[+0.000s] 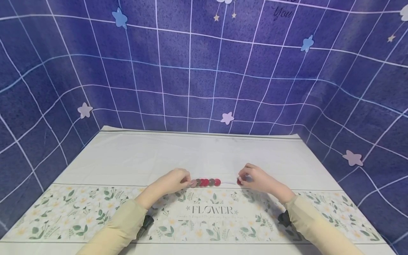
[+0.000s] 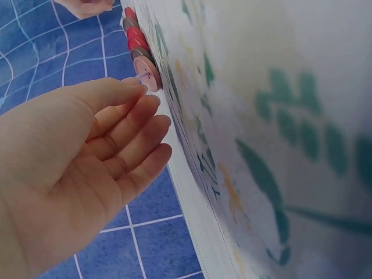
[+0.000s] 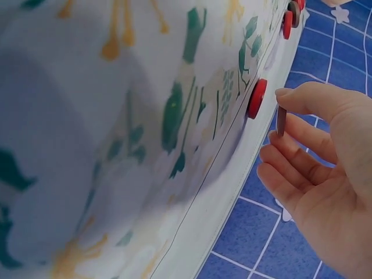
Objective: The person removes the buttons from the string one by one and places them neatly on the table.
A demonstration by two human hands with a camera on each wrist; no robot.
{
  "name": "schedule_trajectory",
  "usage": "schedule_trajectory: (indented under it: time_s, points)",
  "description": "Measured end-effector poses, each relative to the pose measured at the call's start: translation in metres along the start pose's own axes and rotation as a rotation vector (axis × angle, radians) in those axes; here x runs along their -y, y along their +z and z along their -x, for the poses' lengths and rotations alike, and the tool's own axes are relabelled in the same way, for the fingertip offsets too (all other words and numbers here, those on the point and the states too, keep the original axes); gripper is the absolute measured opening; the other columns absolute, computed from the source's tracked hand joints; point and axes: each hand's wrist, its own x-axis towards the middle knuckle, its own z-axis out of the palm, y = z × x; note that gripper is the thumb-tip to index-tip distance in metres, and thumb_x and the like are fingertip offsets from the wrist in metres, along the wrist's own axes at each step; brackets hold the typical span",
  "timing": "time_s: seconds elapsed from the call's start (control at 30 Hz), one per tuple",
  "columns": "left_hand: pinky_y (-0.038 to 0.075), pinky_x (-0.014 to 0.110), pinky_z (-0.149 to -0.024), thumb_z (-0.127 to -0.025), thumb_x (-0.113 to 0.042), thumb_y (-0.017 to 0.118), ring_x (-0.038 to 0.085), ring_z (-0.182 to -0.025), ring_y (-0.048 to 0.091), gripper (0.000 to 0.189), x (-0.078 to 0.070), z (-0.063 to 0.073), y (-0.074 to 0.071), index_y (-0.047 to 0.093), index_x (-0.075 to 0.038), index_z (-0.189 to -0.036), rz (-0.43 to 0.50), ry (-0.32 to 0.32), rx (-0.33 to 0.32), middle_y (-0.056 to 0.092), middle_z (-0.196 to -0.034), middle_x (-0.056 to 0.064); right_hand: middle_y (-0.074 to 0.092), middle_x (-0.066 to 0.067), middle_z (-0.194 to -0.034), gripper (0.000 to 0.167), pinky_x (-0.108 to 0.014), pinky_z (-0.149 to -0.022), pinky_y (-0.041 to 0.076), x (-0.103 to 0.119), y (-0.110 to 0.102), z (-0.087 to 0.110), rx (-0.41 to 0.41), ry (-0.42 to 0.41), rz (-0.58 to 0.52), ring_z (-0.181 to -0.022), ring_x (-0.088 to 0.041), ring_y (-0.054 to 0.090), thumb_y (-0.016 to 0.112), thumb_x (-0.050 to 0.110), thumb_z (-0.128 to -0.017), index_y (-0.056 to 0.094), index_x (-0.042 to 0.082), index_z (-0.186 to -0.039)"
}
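This is a curtained nook, with starry blue drapes (image 1: 204, 81) behind and beside a floral tablecloth (image 1: 165, 156).

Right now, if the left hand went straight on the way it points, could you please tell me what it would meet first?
The left hand would probably meet the pink button first, at the near end of the button row; whether they touch is hard to tell.

Between the left hand (image 1: 176, 180) and right hand (image 1: 256, 178), buttons (image 1: 206, 182) (red, pink, dark) line the counter (image 1: 204, 156).
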Motion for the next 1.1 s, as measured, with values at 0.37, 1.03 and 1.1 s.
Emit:
schedule_trajectory:
  time_s: [0.37, 1.03, 1.1]
  points:
    - [0.045, 0.022, -0.064, -0.088, -0.017, 0.064, 0.005, -0.066, 0.047, 0.008, 0.001, 0.000, -0.001, 0.063, -0.013, -0.082, 0.003, 0.053, -0.009, 0.056, -0.073, -0.008, 0.062, -0.004, -0.092, 0.019, -0.033, -0.080, 0.053, -0.001, -0.003, 0.005, -0.005, 0.035, -0.014, -0.086, -0.019, 0.062, 0.068, 0.007, -0.079, 0.064, 0.003, -0.097]
    - [0.048, 0.024, -0.068, -0.089, -0.018, 0.063, 0.004, -0.069, 0.050, 0.011, 0.001, 0.000, 0.000, 0.060, -0.016, -0.078, -0.004, 0.026, 0.003, 0.057, -0.073, -0.009, 0.062, -0.003, -0.090, 0.018, -0.034, -0.081, 0.053, -0.007, -0.008, 0.014, -0.014, 0.059, -0.007, -0.086, -0.019, 0.062, 0.067, 0.008, -0.080, 0.064, 0.003, -0.097]
    - [0.048, 0.024, -0.069, -0.089, -0.019, 0.063, 0.004, -0.069, 0.050, 0.011, 0.000, 0.000, 0.000, 0.060, -0.017, -0.078, -0.004, 0.018, 0.002, 0.056, -0.073, -0.010, 0.062, -0.004, -0.091, 0.018, -0.034, -0.081, 0.053, -0.007, -0.008, 0.015, -0.013, 0.063, -0.004, -0.086, -0.020, 0.063, 0.067, 0.008, -0.080, 0.064, 0.003, -0.098]
